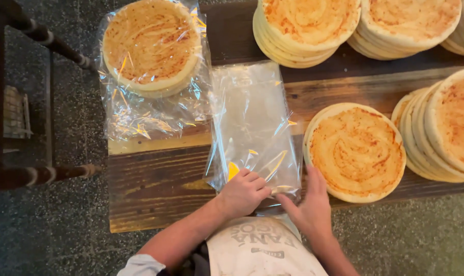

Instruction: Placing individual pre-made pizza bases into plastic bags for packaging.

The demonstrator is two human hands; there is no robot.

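- Empty clear bag (252, 122) lies flat at desk (155, 189) centre.
- Left hand (242, 193) is curled on its 6 o'clock mouth, apparently pinching film; right hand (308, 207) is half-open, touching the edge.
- Layers are best separated gently before the flatbread stack (356, 151), at 3 o'clock, is loaded.

L grip (244, 193) fisted, R grip (310, 207) flat.

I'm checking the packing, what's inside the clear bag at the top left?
The clear bag holds a stack of round flatbreads. Only the top one shows fully; how many lie beneath is hidden.
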